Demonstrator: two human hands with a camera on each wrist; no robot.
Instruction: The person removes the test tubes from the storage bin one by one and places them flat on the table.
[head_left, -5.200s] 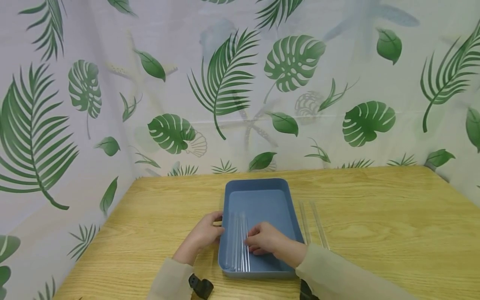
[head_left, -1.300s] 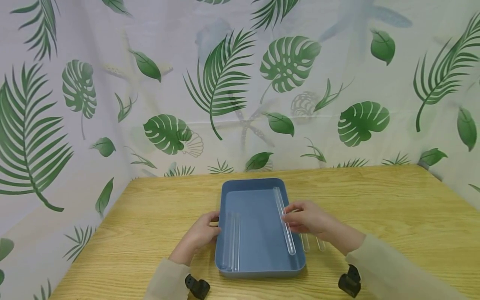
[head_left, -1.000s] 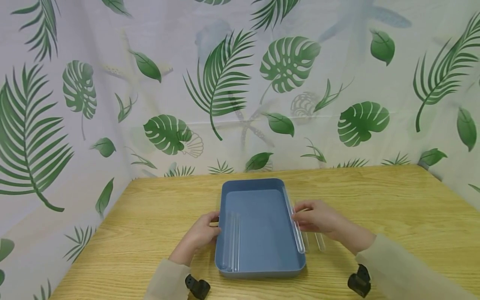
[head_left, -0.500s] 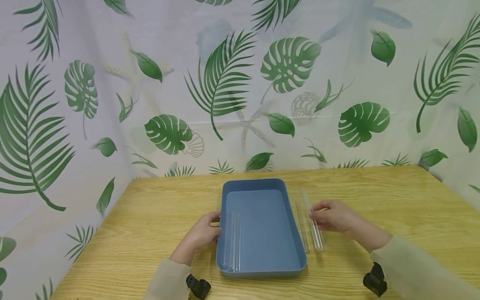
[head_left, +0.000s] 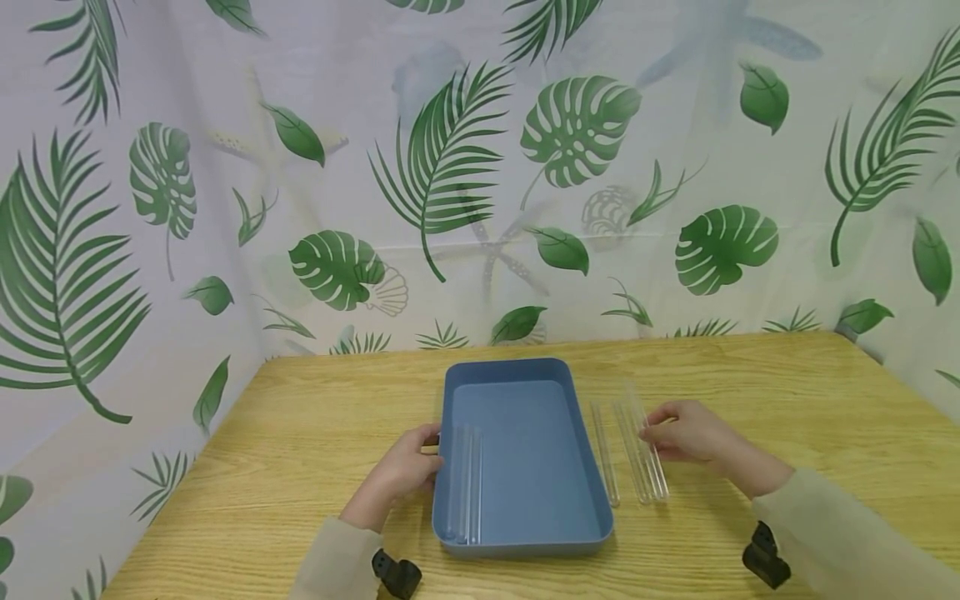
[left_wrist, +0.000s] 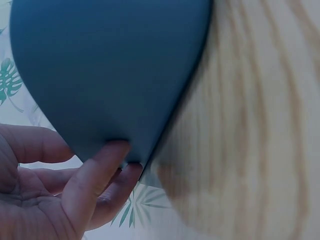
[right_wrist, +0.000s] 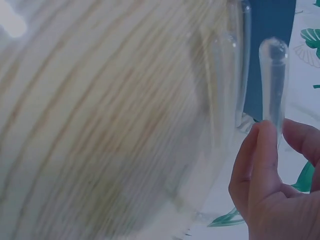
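Note:
A clear test tube (head_left: 659, 477) with a rounded end is pinched between the thumb and fingers of my right hand (head_left: 686, 432), just right of two other tubes. In the right wrist view, the held tube's rounded end (right_wrist: 274, 52) points up past the fingertips. Those two clear tubes (head_left: 606, 467) lie on the table beside the blue tray (head_left: 532, 550). Several more tubes (head_left: 467, 487) lie along the tray's left inner side. My left hand (head_left: 405, 462) has its fingertips against the tray's outer left wall, as the left wrist view (left_wrist: 105, 165) also shows.
The wood-grain table (head_left: 337, 433) extends to both sides of the tray. A leaf-patterned curtain (head_left: 480, 208) hangs behind and at the left. A small black wrist camera (head_left: 397, 575) sits at each sleeve.
My right hand was at the tubes inside the tray. It has carried one tube rightward over the tray's right rim and past the two on the table. The left hand has stayed put.

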